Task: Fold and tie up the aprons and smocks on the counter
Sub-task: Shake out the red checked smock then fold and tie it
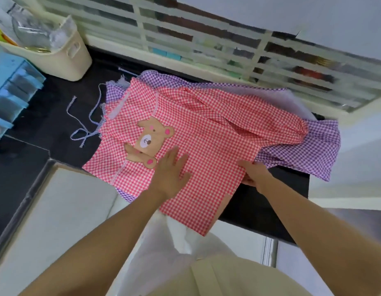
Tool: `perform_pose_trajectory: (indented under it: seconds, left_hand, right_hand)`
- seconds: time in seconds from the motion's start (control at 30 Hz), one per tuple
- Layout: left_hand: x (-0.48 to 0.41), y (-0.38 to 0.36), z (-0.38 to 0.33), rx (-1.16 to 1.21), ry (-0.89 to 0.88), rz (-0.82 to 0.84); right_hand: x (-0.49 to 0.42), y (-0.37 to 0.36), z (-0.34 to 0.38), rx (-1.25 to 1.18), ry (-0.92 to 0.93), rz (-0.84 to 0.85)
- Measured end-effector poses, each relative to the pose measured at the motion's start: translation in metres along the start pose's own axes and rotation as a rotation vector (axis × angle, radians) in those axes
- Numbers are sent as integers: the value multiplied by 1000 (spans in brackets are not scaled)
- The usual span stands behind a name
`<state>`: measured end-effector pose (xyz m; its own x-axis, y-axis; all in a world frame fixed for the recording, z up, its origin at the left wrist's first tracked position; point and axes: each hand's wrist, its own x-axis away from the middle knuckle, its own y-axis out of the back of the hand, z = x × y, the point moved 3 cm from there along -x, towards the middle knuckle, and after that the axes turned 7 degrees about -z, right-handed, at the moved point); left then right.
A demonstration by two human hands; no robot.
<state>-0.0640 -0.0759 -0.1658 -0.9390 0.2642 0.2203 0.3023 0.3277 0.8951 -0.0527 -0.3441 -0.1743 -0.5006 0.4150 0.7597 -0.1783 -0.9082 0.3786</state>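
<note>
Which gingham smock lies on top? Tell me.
The red gingham smock, with the bear patch; the purple gingham smock lies beneath it, showing only around its edges.

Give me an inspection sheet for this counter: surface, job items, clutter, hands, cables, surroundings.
Surface: black counter, partly covered by cloth.
Job's things: red checked smock with a bear patch, spread over a purple checked smock; striped ties lie loose on the counter to its left.
Clutter: cream basket holding clear plastic items; blue drawer unit at the left edge.
Hands: left hand presses flat on the red checked smock; right hand grips its right edge.
Cables: nothing seen.
Surroundings: louvred window behind the counter.
</note>
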Motion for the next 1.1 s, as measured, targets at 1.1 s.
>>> perform_pose_trajectory:
  seconds: [1.1]
  left_hand:
    - [-141,11,13,-341,3,385]
  right_hand:
    - [2,34,231,430,916,-684]
